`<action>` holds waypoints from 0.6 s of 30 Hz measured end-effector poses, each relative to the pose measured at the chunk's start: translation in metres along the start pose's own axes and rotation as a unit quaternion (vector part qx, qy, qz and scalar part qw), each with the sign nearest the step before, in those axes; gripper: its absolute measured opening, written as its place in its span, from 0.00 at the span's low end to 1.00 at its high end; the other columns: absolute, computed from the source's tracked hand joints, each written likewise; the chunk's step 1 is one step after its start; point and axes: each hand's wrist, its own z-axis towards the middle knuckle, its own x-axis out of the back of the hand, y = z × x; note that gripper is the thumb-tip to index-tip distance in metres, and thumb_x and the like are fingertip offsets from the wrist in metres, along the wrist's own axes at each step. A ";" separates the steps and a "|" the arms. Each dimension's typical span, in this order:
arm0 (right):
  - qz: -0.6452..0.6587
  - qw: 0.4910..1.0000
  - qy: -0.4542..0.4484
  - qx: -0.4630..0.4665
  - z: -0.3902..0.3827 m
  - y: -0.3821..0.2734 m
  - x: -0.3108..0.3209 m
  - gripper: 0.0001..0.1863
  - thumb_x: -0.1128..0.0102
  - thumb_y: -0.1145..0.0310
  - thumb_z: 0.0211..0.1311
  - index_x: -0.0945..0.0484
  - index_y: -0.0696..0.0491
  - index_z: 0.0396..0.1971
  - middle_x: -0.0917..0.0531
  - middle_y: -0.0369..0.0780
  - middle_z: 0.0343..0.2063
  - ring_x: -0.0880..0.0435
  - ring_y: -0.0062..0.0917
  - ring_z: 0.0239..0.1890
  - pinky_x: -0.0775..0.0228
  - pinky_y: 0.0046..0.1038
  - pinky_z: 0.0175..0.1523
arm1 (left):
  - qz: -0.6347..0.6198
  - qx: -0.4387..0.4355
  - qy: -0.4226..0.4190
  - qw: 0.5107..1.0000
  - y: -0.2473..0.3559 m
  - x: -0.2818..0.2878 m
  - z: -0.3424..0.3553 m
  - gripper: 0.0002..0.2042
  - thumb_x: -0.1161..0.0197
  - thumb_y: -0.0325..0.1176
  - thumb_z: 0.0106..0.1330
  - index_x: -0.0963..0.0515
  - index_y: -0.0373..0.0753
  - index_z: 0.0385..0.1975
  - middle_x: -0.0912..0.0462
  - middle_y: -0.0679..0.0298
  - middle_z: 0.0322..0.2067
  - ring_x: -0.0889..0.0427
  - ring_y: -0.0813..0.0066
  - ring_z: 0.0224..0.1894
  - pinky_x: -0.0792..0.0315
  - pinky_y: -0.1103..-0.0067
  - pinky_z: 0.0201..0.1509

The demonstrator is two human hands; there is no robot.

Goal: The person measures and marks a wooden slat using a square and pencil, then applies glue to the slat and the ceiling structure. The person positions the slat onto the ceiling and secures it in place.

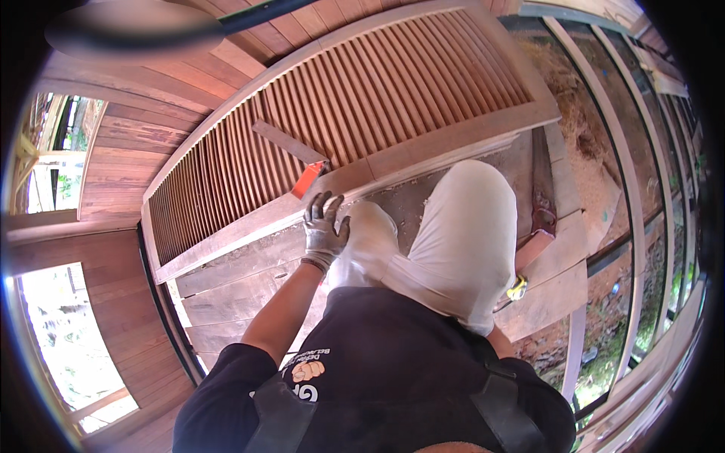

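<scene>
Head view, looking down on a person crouched on wooden floor boards.

1. Left hand: wears a grey work glove. Fingers spread, palm down, resting on the lower rail of a louvred wooden panel, approx. at the rail's mid-length. Hand grips nothing; it bears flat on the wood. Forearm runs up from the lower edge of the pic, bare below a black sleeve.

2. Right hand: not in view. Right arm drops behind the person's right knee, which is clad in light trousers; only a bit of the elbow shows near the lower right. Grip state of that hand cannot be told.

3. Louvred panel: large, reddish-brown, w/ many thin slats inside a plain frame. It lies tilted across the upper half of the pic, lower rail just ahead of the knees. A loose flat wooden strip lies at an angle on the slats.

4. Orange tool: sits at the panel's lower rail, just beyond the left fingertips, near but apart from them. Type unclear.

5. Misc.: a yellow item lies on the boards beside the right knee. A dark hand saw lies on a board to the right of the knee. Sawdust is spread further right, between frame members.
</scene>
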 end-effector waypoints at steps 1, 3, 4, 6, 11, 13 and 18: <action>-0.003 1.000 -0.006 0.000 -0.001 0.003 0.001 0.29 0.28 0.55 0.53 0.24 0.57 0.50 0.23 0.51 0.51 0.22 0.43 0.52 0.27 0.42 0.54 | -0.015 -0.006 0.003 1.000 0.003 -0.001 -0.002 0.27 0.34 0.36 0.56 0.25 0.48 0.59 0.31 0.53 0.62 0.36 0.47 0.66 0.41 0.54 0.69; -0.010 1.000 -0.026 0.000 -0.008 0.011 0.002 0.29 0.28 0.56 0.52 0.25 0.57 0.50 0.23 0.51 0.50 0.21 0.43 0.51 0.26 0.42 0.54 | -0.033 -0.006 0.003 0.999 0.006 -0.001 -0.005 0.26 0.33 0.35 0.57 0.25 0.48 0.59 0.30 0.53 0.62 0.36 0.47 0.67 0.41 0.54 0.70; -0.013 0.999 -0.031 -0.004 -0.012 0.016 0.003 0.29 0.27 0.56 0.52 0.25 0.57 0.50 0.23 0.51 0.49 0.21 0.42 0.51 0.26 0.42 0.53 | -0.039 -0.006 0.003 0.999 0.006 -0.002 -0.007 0.26 0.33 0.35 0.57 0.25 0.48 0.59 0.30 0.54 0.62 0.35 0.47 0.66 0.41 0.55 0.70; -0.015 0.999 -0.041 -0.009 -0.018 0.025 0.006 0.29 0.27 0.56 0.52 0.25 0.57 0.49 0.22 0.50 0.49 0.21 0.42 0.50 0.26 0.42 0.53 | -0.039 -0.016 0.011 0.999 0.008 -0.005 -0.006 0.25 0.33 0.35 0.58 0.24 0.48 0.59 0.29 0.54 0.61 0.35 0.48 0.66 0.40 0.55 0.70; -0.012 0.998 -0.058 -0.023 -0.030 0.050 0.019 0.29 0.25 0.58 0.50 0.25 0.58 0.49 0.21 0.50 0.47 0.20 0.42 0.49 0.26 0.41 0.52 | -0.054 -0.001 -0.005 0.999 0.015 -0.018 -0.023 0.23 0.34 0.36 0.58 0.23 0.47 0.57 0.26 0.55 0.58 0.32 0.49 0.63 0.37 0.56 0.68; 0.012 0.997 -0.032 -0.068 -0.045 0.063 0.034 0.30 0.24 0.58 0.50 0.26 0.58 0.49 0.21 0.50 0.46 0.20 0.42 0.48 0.26 0.41 0.52 | -0.087 -0.025 -0.023 0.996 0.034 -0.034 -0.006 0.23 0.34 0.36 0.58 0.23 0.46 0.56 0.25 0.55 0.57 0.31 0.49 0.63 0.37 0.56 0.68; 0.044 0.993 0.049 -0.096 -0.047 0.100 0.099 0.30 0.23 0.60 0.49 0.26 0.58 0.48 0.20 0.50 0.45 0.19 0.41 0.46 0.25 0.41 0.51 | -0.102 -0.003 -0.053 0.993 0.031 -0.043 -0.025 0.22 0.36 0.38 0.59 0.23 0.45 0.56 0.24 0.54 0.56 0.29 0.49 0.60 0.39 0.57 0.68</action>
